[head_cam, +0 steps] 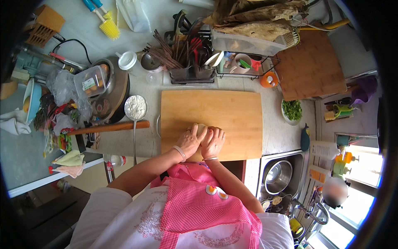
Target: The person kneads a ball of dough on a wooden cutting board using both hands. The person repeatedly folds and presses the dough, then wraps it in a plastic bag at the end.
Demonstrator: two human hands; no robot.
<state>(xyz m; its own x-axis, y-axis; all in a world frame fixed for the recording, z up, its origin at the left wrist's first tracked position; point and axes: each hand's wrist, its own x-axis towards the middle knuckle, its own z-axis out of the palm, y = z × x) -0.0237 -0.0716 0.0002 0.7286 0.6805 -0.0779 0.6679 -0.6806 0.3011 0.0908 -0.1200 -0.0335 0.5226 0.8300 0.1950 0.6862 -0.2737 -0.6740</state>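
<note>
Both hands are wrapped around a pale lump of dough [201, 128] on a wooden cutting board [233, 118], near the board's front edge. My left hand [189, 140] covers the dough's left side, a bracelet at its wrist. From the right, my right hand [214, 140] presses against it with bent fingers. The thumbs and fingers hide most of the dough. Left of the board, a long-handled metal ladle [135, 141] holds white flour [136, 107]. A wooden rolling pin [115, 127] lies on the counter beyond the ladle's handle.
A bowl of chopped greens [292, 111] stands right of the board. Behind it are an orange cup [269, 79] and a utensil rack [192, 74] full of chopsticks. At front right, a steel sink [264, 155] holds a metal bowl [279, 177]. Bags and containers crowd the left counter.
</note>
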